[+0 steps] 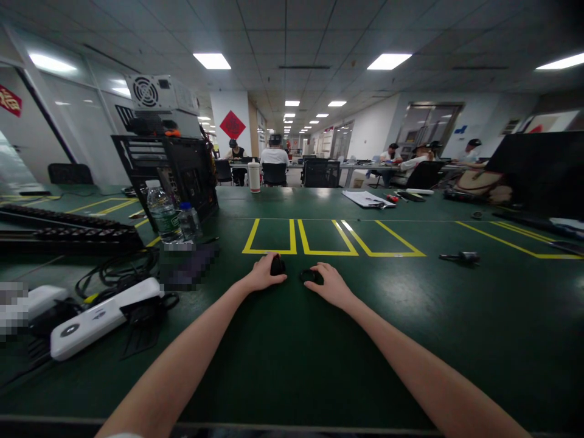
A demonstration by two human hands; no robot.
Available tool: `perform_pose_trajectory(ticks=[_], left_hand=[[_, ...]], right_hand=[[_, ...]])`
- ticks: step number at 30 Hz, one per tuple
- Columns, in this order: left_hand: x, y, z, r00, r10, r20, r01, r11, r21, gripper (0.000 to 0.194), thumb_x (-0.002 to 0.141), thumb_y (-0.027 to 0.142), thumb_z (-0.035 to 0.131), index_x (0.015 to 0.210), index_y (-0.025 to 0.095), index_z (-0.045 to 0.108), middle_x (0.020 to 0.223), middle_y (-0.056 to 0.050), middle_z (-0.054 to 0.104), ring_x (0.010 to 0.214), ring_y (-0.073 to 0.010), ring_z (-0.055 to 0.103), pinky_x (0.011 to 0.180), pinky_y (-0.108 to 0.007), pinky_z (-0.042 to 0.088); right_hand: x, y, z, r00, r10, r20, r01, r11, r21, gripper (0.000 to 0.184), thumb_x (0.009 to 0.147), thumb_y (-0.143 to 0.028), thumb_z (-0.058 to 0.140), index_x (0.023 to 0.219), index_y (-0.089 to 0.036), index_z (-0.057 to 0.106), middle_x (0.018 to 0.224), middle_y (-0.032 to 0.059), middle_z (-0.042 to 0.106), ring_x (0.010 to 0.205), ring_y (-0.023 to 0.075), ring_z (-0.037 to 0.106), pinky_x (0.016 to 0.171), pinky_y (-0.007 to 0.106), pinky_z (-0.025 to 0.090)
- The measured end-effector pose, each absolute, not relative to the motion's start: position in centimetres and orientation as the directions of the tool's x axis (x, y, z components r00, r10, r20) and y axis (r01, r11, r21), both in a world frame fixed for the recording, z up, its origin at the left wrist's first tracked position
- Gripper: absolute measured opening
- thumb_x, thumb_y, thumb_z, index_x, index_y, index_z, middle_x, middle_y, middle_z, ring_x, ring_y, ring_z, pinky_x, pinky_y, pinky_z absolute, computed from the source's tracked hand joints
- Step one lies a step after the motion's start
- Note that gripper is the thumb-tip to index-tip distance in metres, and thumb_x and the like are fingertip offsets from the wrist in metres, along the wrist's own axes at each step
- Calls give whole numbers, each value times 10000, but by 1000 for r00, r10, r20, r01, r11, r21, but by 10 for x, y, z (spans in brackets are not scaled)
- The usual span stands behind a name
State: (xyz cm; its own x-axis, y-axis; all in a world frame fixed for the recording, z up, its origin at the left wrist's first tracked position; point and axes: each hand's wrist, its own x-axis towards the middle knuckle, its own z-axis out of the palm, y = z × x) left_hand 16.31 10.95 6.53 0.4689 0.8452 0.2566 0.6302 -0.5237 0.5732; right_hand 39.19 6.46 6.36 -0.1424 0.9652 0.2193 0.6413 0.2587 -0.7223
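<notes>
On the green tabletop (292, 353), just short of the yellow tape outlines, both hands are low and face each other across a small gap. My left hand (262, 274) curls its fingers and thumb around a small black rounded object (278, 266), whose kind I cannot make out. Between the thumb and fingers of my right hand (332, 283) is a black ring-shaped piece (308, 277), resting on or close to the table. The two black pieces are apart.
At left stand water bottles (163, 210), an open computer case (182, 164), a white power strip (107, 316) and cables. A metal drill-chuck-like tool (460, 257) lies at right. Further back are a clipboard (368, 199) and a white cup (254, 176). People sit at distant desks.
</notes>
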Motion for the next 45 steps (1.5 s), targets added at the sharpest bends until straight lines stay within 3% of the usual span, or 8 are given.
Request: perform_pose_trajectory(ticks=[5, 11, 16, 19, 32, 41, 45], left_hand=[[168, 99, 73, 530, 800, 281, 576, -583, 573, 572, 685, 358, 622, 1158, 184, 351, 1120, -98, 469, 1022, -258, 472, 875, -430, 357], [183, 75, 80, 648, 702, 294, 465, -671, 577, 633, 677, 325, 640, 1203, 224, 303, 1155, -67, 455, 1031, -238, 476, 906, -399, 349], [186, 66, 80, 619, 707, 341, 458, -678, 575, 631, 682, 307, 635, 1202, 212, 291, 1146, -81, 443, 1017, -244, 473, 879, -389, 368], [187, 63, 81, 603, 718, 347, 477, -674, 564, 622, 680, 313, 636, 1193, 215, 299, 1135, -84, 438, 1002, -250, 477, 864, -394, 376], [189, 59, 83, 619, 696, 365, 471, -700, 537, 610, 674, 300, 640, 1180, 217, 310, 1123, -82, 445, 998, -248, 476, 870, -398, 369], [188, 59, 84, 639, 690, 339, 461, -697, 550, 626, 692, 318, 628, 1212, 224, 291, 1185, -86, 417, 1028, -249, 465, 891, -398, 362], [187, 63, 78, 626, 687, 370, 461, -708, 535, 640, 686, 326, 637, 1211, 213, 288, 1181, -88, 420, 1022, -246, 471, 883, -385, 369]], right_hand=[[377, 65, 71, -197, 950, 241, 583, 311, -750, 343, 606, -295, 686, 907, -181, 566, 1053, 94, 531, 1049, 306, 447, 919, 494, 299], [365, 52, 81, -312, 921, 233, 433, 356, -828, 348, 665, -191, 635, 988, -206, 505, 967, 45, 583, 908, 220, 568, 825, 411, 437], [366, 39, 88, -403, 900, 164, 175, 252, -952, 414, 690, -135, 592, 1082, -193, 471, 1077, 56, 559, 1018, 195, 543, 880, 378, 438], [366, 38, 86, -409, 901, 147, 65, 189, -980, 353, 736, -166, 543, 1083, -204, 493, 1028, 44, 587, 984, 200, 563, 875, 405, 435], [365, 40, 87, -365, 916, 168, 6, 183, -983, 265, 679, -259, 632, 916, -177, 547, 955, 31, 598, 920, 188, 572, 852, 389, 436], [370, 43, 82, -416, 883, 219, 136, 298, -945, 255, 710, -223, 602, 951, -202, 523, 983, 22, 570, 939, 192, 561, 862, 401, 430], [369, 42, 81, -435, 877, 203, 91, 267, -959, 309, 686, -212, 627, 970, -210, 506, 979, 14, 567, 952, 190, 560, 859, 386, 434]])
